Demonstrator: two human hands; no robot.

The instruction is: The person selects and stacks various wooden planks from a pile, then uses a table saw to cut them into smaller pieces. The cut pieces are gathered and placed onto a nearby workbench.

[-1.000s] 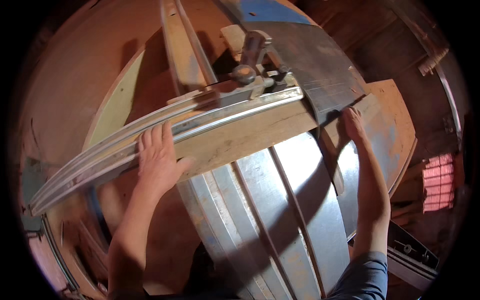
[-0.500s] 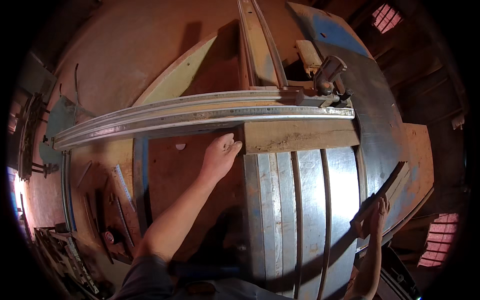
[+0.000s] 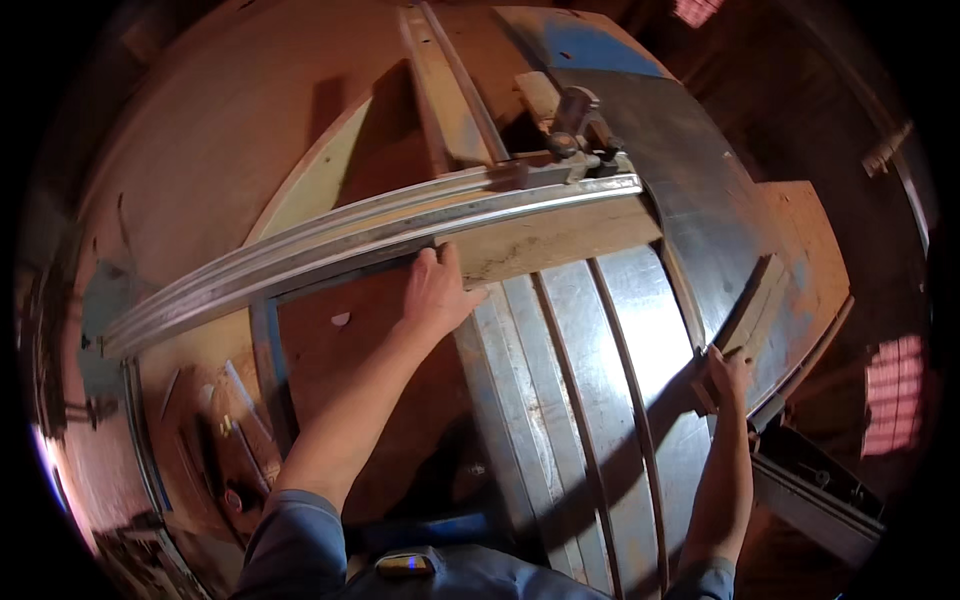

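The board (image 3: 560,240) lies long from 9 to 3 o'clock along the fence (image 3: 370,235). The left hand (image 3: 435,295), flat and spread, presses its near edge. The right hand (image 3: 725,375) grips a stick (image 3: 745,310) at 4 o'clock.

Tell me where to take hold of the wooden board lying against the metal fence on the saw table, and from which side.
Take the wooden board by its near long edge, coming from the person's side. The far edge sits tight against the metal fence, so only the near edge and left end are free. The left hand already rests at that left end.
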